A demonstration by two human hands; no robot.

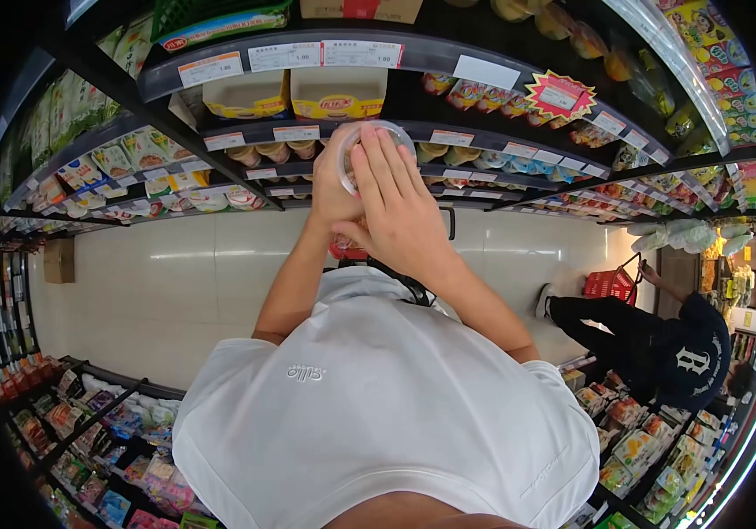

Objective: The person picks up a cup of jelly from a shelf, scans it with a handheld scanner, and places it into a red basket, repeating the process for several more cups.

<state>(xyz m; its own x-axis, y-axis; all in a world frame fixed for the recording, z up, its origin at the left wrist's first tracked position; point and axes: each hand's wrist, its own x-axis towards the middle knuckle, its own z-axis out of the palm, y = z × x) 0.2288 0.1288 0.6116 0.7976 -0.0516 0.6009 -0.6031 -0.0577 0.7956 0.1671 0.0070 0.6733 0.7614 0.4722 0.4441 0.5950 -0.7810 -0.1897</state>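
Observation:
My left hand [334,187] is wrapped around the side of a round clear plastic tub [345,159], held up close to the shelf. Across the top of the tub lies my right hand [393,198], its fingers stretched out flat and side by side. The two hands hide most of the tub, so its contents do not show clearly. Below my wrists, something red [349,249] is partly visible in front of my white shirt; a black bar shows beside my right wrist.
Shelves ahead carry cardboard display boxes [338,93], small cups [274,152] and price tags [360,55]. At the right, a person in dark clothes [660,344] holds a red shopping basket [610,284]. Packaged goods [122,423] line the racks behind me. A carton [59,261] stands at left.

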